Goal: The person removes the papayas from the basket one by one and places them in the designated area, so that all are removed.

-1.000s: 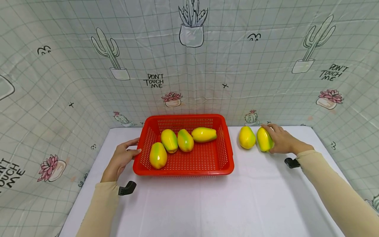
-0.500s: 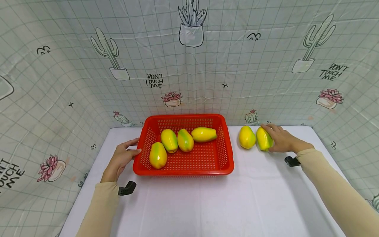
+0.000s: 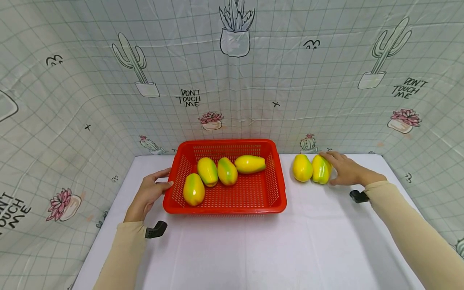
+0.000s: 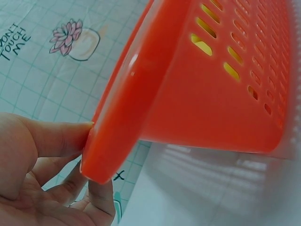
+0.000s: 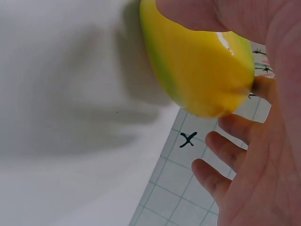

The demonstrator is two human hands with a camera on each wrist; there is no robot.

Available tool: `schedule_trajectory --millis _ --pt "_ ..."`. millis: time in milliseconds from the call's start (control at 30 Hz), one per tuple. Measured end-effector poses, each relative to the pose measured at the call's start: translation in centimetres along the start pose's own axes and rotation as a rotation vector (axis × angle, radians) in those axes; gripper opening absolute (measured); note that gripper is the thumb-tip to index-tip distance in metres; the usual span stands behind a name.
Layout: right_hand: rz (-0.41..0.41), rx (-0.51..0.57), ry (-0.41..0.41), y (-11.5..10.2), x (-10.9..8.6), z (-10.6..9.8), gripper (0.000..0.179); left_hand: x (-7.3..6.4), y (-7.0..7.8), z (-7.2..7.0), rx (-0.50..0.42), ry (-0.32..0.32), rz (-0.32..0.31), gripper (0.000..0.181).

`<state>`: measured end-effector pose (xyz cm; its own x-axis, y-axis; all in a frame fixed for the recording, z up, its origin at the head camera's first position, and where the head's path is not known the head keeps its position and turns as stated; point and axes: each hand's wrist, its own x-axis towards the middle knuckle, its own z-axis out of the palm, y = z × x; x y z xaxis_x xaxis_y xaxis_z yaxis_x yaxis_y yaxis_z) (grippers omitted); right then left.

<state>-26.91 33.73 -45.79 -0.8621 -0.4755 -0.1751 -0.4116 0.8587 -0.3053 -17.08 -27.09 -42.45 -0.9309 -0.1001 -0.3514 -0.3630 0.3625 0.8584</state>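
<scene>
In the head view, my left hand [image 3: 146, 196] is at the left end of a red perforated plastic basket [image 3: 232, 210]. Its thumb and fingers pinch the basket's rim [image 4: 115, 136], as the left wrist view shows. Several yellow-green papayas, one of them a papaya [image 3: 193, 189] near the front left, lie in the basket. To its right, two more stand on the table side by side: a left papaya [image 3: 302, 168] and a right papaya [image 3: 321, 170]. My right hand [image 3: 349, 171] is beside the right one, fingertips at its far end and fingers spread loosely.
A white cloth covers the table [image 3: 246, 249]. Behind and at both sides hangs a grid-patterned curtain [image 3: 253, 84] with cactus drawings. Each wrist carries a small black camera, such as the left camera [image 3: 156, 229].
The right papaya has shifted left against its neighbour and turned a little. My right thumb now stands slightly apart from it. The left hand and basket have stayed in place.
</scene>
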Motion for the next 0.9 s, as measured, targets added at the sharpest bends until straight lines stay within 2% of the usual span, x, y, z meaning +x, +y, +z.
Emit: schedule_trajectory --millis 333,500,900 --pt "-0.002 -0.009 0.011 -0.3 -0.2 -1.1 0.100 0.1 0.1 0.1 0.006 -0.007 -0.005 0.061" --pt "-0.029 -0.017 0.032 -0.8 -0.3 -1.7 0.102 0.1 0.0 0.0 0.008 -0.009 -0.002 0.062" --pt "-0.126 -0.044 0.092 -4.9 -0.3 -4.3 0.099 0.0 0.1 -0.2 0.020 -0.012 -0.018 0.062"
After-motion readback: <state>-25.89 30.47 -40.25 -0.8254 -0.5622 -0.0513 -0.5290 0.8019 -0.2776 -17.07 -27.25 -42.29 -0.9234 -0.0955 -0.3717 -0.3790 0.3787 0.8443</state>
